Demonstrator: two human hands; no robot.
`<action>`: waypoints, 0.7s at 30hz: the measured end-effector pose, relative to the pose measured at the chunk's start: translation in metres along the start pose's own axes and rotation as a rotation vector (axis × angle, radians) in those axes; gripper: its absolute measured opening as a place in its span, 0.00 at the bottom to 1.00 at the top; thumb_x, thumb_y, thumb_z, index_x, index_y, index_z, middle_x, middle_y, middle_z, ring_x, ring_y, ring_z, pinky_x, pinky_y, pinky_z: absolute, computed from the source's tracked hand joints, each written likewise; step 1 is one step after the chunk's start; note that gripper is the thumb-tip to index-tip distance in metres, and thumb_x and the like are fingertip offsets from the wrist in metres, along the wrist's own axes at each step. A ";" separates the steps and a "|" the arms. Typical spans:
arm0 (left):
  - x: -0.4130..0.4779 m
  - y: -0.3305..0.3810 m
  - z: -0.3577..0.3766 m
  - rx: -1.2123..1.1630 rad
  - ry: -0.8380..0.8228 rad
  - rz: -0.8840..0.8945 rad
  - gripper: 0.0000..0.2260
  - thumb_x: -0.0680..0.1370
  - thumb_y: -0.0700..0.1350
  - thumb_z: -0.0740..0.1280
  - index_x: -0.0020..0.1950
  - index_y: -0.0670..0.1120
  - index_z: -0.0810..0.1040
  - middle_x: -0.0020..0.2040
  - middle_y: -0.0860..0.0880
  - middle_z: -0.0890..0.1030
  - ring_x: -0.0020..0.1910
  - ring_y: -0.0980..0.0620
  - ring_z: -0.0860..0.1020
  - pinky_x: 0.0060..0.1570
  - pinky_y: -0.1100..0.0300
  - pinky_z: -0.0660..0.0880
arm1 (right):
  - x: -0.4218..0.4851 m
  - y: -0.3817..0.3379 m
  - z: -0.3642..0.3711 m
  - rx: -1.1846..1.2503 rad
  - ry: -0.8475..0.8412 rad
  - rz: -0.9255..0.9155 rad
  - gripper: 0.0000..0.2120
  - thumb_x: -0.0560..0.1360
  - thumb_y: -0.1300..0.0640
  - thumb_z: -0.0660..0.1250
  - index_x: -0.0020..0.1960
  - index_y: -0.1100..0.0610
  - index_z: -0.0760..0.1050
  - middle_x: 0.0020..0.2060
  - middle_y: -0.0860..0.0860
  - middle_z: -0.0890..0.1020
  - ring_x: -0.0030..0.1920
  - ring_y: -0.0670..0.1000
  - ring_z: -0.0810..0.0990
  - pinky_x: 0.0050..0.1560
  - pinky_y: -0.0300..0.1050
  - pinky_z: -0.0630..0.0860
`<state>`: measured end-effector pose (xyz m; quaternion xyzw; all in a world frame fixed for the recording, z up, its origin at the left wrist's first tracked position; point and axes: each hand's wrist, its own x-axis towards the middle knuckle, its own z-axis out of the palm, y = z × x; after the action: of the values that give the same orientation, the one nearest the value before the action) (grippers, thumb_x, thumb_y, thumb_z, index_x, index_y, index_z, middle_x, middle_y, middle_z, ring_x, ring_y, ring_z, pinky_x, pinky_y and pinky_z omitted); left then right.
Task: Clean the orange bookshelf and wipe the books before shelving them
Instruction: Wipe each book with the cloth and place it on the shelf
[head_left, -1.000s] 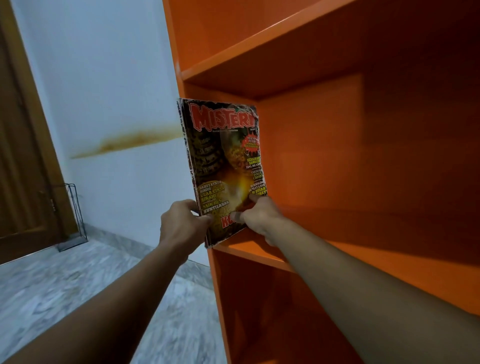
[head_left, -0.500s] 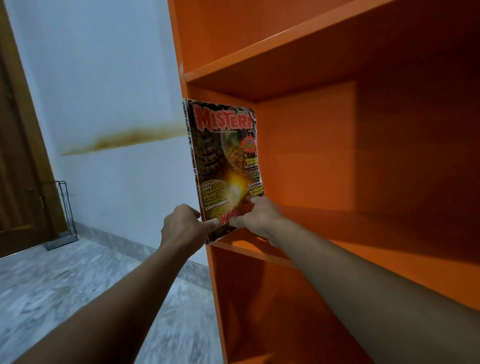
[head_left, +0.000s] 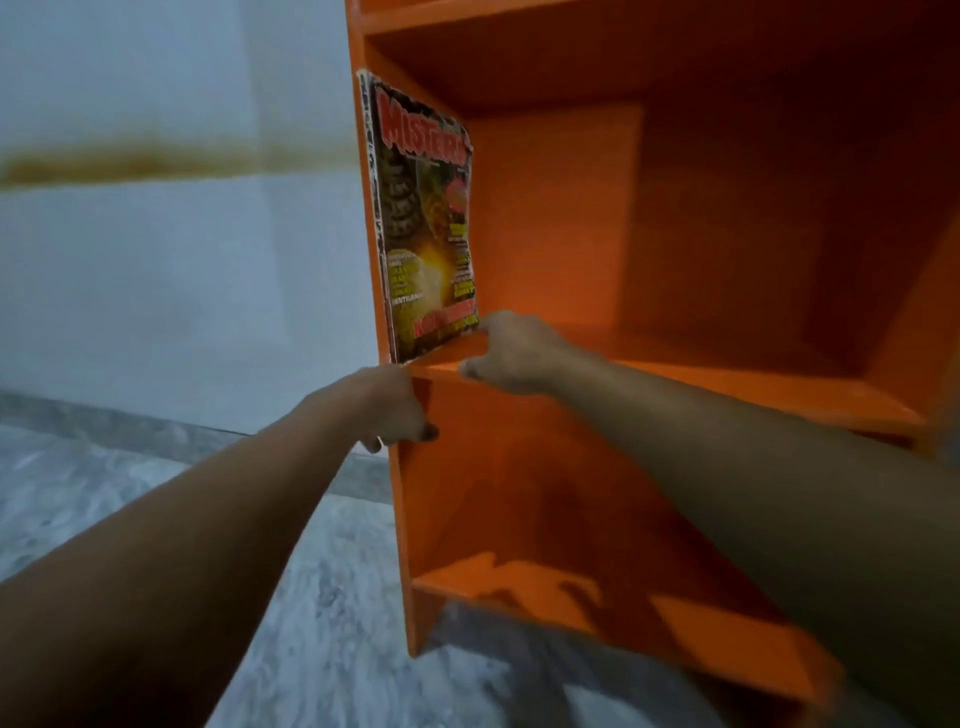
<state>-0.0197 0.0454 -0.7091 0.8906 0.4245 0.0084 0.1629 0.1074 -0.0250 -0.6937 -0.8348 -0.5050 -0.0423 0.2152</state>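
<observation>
The orange bookshelf (head_left: 727, 379) fills the right half of the view. A magazine (head_left: 423, 223) with a red "Misteri" title stands upright on the middle shelf, leaning flat against the left inner wall. My right hand (head_left: 514, 358) rests at the shelf's front edge, its index fingertip touching the magazine's lower right corner with the fingers loose. Lower down, my left hand (head_left: 387, 405) is curled around the front edge of the shelf's left side panel, thumb inside and fingers outside. No cloth is visible.
A pale wall (head_left: 182, 260) with a brown stain streak stands left of the shelf. Grey marble floor (head_left: 156, 493) lies below. The lower shelf board (head_left: 597, 603) and the rest of the middle compartment hold nothing.
The magazine went from being held at the shelf's front by both hands to standing against the left inner wall. My left hand dropped to the side panel. The view tilted down and right.
</observation>
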 end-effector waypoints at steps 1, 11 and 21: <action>0.001 0.001 0.004 -0.001 -0.013 0.031 0.25 0.80 0.49 0.67 0.75 0.46 0.64 0.60 0.43 0.78 0.52 0.46 0.82 0.24 0.64 0.71 | -0.009 -0.001 -0.002 -0.025 0.042 0.017 0.22 0.76 0.48 0.69 0.64 0.60 0.75 0.56 0.58 0.81 0.56 0.59 0.78 0.55 0.51 0.77; -0.020 0.038 0.090 0.080 -0.284 0.309 0.17 0.77 0.53 0.71 0.59 0.43 0.76 0.53 0.44 0.82 0.46 0.47 0.82 0.27 0.59 0.69 | -0.146 0.037 0.005 -0.213 -0.058 0.322 0.16 0.78 0.50 0.66 0.63 0.58 0.74 0.55 0.56 0.80 0.53 0.57 0.80 0.49 0.49 0.78; -0.067 0.080 0.184 0.158 -0.409 0.501 0.09 0.79 0.47 0.68 0.51 0.41 0.78 0.43 0.44 0.81 0.42 0.44 0.81 0.37 0.54 0.78 | -0.261 0.082 0.064 -0.269 -0.529 0.334 0.11 0.74 0.54 0.71 0.50 0.62 0.82 0.48 0.58 0.85 0.46 0.57 0.82 0.47 0.52 0.78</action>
<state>0.0264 -0.1044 -0.8511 0.9605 0.1501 -0.1635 0.1681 0.0417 -0.2476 -0.8531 -0.9090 -0.3894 0.1453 -0.0316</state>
